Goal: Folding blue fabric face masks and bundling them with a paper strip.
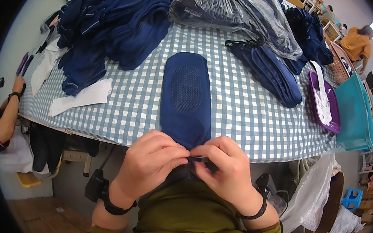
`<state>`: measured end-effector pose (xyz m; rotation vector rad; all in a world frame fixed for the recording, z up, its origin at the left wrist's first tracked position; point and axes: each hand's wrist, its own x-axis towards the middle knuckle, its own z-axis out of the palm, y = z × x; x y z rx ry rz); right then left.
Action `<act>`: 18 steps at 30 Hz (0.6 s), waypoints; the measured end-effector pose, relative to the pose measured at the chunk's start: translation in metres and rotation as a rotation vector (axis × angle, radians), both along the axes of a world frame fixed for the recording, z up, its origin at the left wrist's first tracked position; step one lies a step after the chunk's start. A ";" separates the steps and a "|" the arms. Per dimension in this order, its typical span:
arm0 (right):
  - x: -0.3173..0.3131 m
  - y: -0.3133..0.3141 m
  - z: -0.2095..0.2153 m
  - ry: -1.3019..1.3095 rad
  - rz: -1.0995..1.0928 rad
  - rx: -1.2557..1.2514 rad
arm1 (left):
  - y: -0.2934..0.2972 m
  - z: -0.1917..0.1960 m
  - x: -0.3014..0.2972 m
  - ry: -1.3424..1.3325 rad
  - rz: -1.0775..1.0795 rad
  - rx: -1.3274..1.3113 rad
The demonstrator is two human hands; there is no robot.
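Observation:
A navy blue sock (187, 90) with an oval patch of small dots on its sole lies flat, its toe pointing away from me. Its near end hangs at the table's front edge, bunched between my fingertips. My left hand (154, 158) pinches that end from the left side. From the right, my right hand (226, 165) pinches it too, thumb below and forefinger above. The fingertips of both hands almost meet. A small pale glint shows by the right thumb, too small to name.
A checked cloth covers the table (139, 108). Navy socks (115, 23) are heaped at left, near white card strips (83, 97). Clear plastic bags (247, 16) lie at the back, a sock bundle (269, 72) at right. A purple tray (325, 103) adjoins a teal bin (355, 114). A co-worker's arm (9, 111) reaches in at left.

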<state>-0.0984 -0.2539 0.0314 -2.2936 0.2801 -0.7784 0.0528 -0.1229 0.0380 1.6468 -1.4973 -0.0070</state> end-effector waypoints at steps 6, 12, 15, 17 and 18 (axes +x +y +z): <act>0.001 -0.005 0.008 0.032 0.038 -0.065 | 0.012 -0.003 0.008 -0.064 0.067 -0.010; 0.006 -0.002 -0.005 -0.060 0.040 -0.068 | 0.015 -0.005 0.010 -0.057 0.081 0.004; 0.008 -0.004 -0.012 -0.130 0.037 -0.116 | 0.014 -0.008 0.009 -0.084 0.074 -0.008; 0.009 -0.004 -0.012 -0.164 0.047 -0.143 | 0.017 -0.020 0.011 -0.156 0.033 -0.140; 0.009 -0.005 -0.012 -0.161 0.063 -0.160 | 0.017 -0.020 0.011 -0.155 0.037 -0.140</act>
